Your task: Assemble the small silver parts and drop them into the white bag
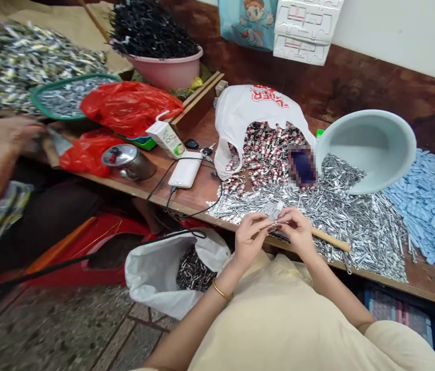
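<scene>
Left hand and right hand are shown brought together at the near edge of the bench. One small silver part is pinched between the fingertips of both. Just behind, a heap of like parts is spread, and a stick is laid along its near side. Farther off, a white bag of red-and-white pieces and a tilted bowl are seen, with blue pieces at right. On the floor at near left a second bag is set. A co-worker's hand is seen at far left.
</scene>
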### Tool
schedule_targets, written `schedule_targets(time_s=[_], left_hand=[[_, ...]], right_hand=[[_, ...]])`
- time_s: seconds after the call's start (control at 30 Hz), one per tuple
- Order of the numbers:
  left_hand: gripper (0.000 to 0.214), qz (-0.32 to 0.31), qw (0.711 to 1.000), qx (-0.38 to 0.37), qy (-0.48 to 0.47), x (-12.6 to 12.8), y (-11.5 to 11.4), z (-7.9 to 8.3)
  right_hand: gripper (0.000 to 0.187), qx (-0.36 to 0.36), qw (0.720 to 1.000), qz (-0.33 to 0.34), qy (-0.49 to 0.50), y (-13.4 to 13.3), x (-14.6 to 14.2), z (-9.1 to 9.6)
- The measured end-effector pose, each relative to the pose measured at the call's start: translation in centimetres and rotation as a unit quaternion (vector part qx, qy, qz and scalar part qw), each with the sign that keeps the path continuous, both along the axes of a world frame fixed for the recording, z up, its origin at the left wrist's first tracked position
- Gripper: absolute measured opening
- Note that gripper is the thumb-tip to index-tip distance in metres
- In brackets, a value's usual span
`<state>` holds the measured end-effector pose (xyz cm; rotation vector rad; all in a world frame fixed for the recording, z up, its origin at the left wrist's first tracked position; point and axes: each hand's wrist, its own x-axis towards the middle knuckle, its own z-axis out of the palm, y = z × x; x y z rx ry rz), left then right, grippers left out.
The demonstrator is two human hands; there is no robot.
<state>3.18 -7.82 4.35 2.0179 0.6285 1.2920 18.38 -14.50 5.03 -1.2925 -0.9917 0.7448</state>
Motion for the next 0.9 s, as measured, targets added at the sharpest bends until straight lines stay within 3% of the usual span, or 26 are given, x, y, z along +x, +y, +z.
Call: schedule_targets(time_s=[0.1, 0.17, 0.23, 0.27, 0.3, 0.37, 0.4, 0.5, 0.6, 0.7, 0.77, 0.83, 0.9], left_hand=[[0.015, 0.006, 0.996, -0.090, -0.021, 0.9, -1.2, -0.6], [0.014, -0.015, 0.993, -0.119, -0.010, 0.9, -1.5, -0.8], [0.014, -0.024, 0.989, -0.148, 0.011, 0.5, -1.2, -1.1], [0.015, -0.021, 0.986, -0.166, 0.020, 0.1, -0.9, -1.3], [0.015, -0.014, 0.982, -0.186, 0.028, -0.4, -0.5, -1.6], [0.015, 0.005, 0.973, -0.227, 0.033, -1.2, 0.3, -2.3], [0.015, 0.011, 0.968, -0.248, 0.032, -1.6, 0.7, -2.8], [0.017, 0.011, 0.950, -0.312, 0.017, -2.0, 1.5, -4.0], [0.022, -0.002, 0.930, -0.369, 0.001, -2.0, 1.6, -4.6], [0.025, -0.008, 0.914, -0.406, -0.010, -2.0, 1.5, -4.7], [0.027, -0.008, 0.905, -0.425, -0.017, -2.2, 1.4, -4.8], [0.028, -0.009, 0.897, -0.441, -0.023, -2.3, 1.4, -4.9], [0.029, -0.006, 0.893, -0.450, -0.025, -2.4, 1.5, -5.0]], right_hand=[[0.023, -0.028, 0.993, 0.003, 0.111, 0.1, -0.6, -1.4], [0.026, -0.065, 0.991, 0.052, 0.108, 0.0, 0.6, -2.0], [0.022, -0.100, 0.993, 0.067, 0.003, -0.5, 3.4, -1.8], [0.020, -0.112, 0.990, 0.036, -0.081, -0.8, 5.4, -1.6], [0.018, -0.127, 0.975, -0.042, -0.179, -1.1, 7.7, -1.2], [0.019, -0.212, 0.897, -0.185, -0.340, -1.5, 12.4, -0.7], [0.019, -0.271, 0.853, -0.204, -0.396, -1.6, 14.4, -0.5], [0.012, -0.395, 0.761, -0.135, -0.497, -1.4, 18.4, -0.7], [0.013, -0.412, 0.720, -0.073, -0.553, -1.2, 19.4, -1.5], [0.019, -0.377, 0.715, -0.065, -0.585, -1.5, 19.4, -2.4], [0.023, -0.347, 0.733, -0.093, -0.577, -1.9, 19.0, -2.6], [0.026, -0.302, 0.773, -0.140, -0.540, -2.1, 18.0, -2.3], [0.026, -0.235, 0.840, -0.159, -0.464, -2.0, 15.8, -1.7]])
